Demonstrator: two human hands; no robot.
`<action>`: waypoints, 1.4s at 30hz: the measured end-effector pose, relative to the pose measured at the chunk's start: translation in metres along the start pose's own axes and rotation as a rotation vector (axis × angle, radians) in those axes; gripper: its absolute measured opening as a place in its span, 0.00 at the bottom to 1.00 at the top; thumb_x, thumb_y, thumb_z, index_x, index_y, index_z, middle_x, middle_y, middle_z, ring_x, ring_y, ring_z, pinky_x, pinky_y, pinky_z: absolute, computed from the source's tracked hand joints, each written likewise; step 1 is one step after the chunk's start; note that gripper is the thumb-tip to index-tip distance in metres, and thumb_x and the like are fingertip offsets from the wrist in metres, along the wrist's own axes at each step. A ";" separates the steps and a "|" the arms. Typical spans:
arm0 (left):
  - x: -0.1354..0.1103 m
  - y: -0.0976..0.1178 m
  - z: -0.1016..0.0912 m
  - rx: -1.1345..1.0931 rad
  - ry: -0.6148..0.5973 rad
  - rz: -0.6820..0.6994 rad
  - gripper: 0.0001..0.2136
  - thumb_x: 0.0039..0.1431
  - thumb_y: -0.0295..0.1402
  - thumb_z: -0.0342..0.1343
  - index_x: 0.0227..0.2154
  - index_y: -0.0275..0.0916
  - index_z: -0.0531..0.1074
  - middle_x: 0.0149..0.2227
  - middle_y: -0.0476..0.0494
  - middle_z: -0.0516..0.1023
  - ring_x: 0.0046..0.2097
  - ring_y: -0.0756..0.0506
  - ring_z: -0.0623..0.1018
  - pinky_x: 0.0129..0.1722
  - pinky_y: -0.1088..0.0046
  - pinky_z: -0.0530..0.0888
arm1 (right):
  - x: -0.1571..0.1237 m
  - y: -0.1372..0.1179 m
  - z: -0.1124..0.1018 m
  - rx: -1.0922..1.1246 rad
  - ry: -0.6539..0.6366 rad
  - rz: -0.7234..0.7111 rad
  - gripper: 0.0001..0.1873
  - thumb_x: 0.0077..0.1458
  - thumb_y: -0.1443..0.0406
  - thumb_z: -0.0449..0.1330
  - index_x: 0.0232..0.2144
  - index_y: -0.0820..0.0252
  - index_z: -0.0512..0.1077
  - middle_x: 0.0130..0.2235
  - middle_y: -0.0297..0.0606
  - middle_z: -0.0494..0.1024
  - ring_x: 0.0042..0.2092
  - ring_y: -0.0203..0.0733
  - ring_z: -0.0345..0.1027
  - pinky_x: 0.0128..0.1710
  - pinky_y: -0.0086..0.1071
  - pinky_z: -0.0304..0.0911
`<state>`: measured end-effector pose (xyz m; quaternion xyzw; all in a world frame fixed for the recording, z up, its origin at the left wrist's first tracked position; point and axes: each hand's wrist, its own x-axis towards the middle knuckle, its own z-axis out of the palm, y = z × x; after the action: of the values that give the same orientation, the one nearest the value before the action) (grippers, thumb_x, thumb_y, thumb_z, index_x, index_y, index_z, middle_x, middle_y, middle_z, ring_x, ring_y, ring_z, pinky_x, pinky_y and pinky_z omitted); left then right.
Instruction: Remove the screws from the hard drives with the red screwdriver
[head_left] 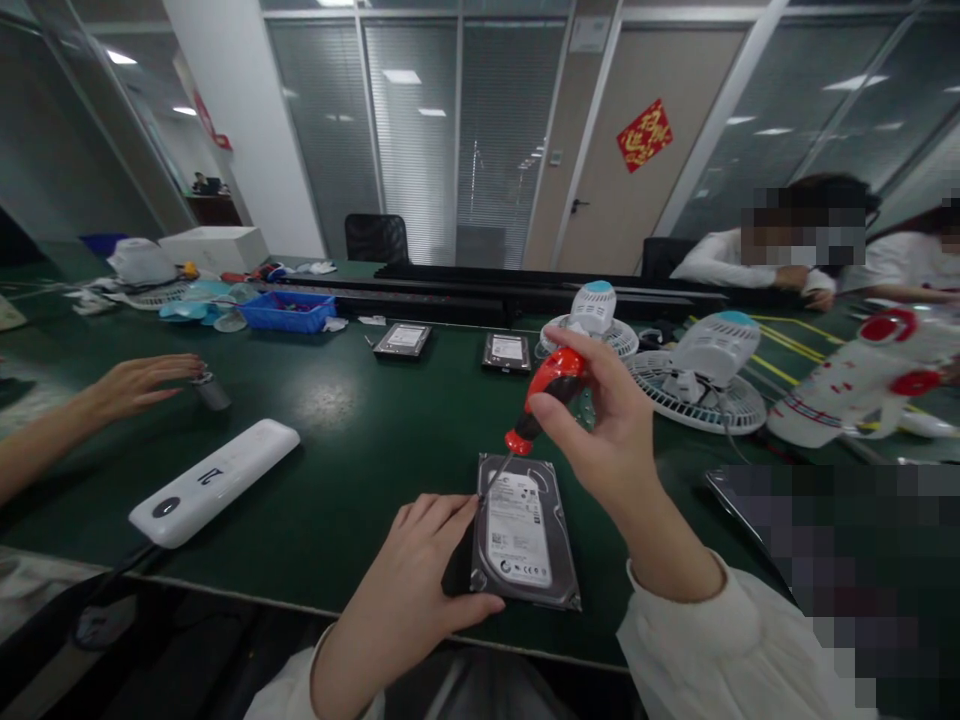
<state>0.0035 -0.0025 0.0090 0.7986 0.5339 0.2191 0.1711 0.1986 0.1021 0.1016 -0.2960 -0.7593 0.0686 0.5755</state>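
The left hand [420, 555] is spread wide, with its fingers at the left edge of a hard drive [519, 535] and its thumb by the near corner. The drive lies flat on the green table [337, 490], close to the near edge. The right hand [615, 440] is curled around a red and black screwdriver [556, 382]. The screwdriver tilts down to the drive's left side, right by the left fingertips. I can't tell if its tip sits in a screw.

Off to the left is a long white gadget [217, 483] with a round dark spot. Past it, another person's hand [142, 383] touches a small grey thing [212, 392].

Farther back lie two more hard drives, one on the left [403, 340] and one on the right [507, 352]. Two white fans [716, 345] are to their right, and a blue tray [281, 318] is to their left. At the back are a black chair [376, 238] and a door [600, 215] with a red sign [645, 136].
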 end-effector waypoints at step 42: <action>-0.003 -0.003 0.000 0.026 0.028 0.042 0.35 0.56 0.45 0.66 0.64 0.41 0.63 0.62 0.38 0.71 0.59 0.35 0.69 0.57 0.52 0.69 | 0.008 0.005 -0.027 -0.210 -0.239 0.017 0.26 0.55 0.64 0.61 0.57 0.50 0.66 0.34 0.33 0.73 0.29 0.37 0.63 0.31 0.35 0.63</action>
<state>0.0004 -0.0043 0.0073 0.8085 0.5222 0.2270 0.1487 0.2239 0.1039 0.1155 -0.3506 -0.8227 0.0284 0.4465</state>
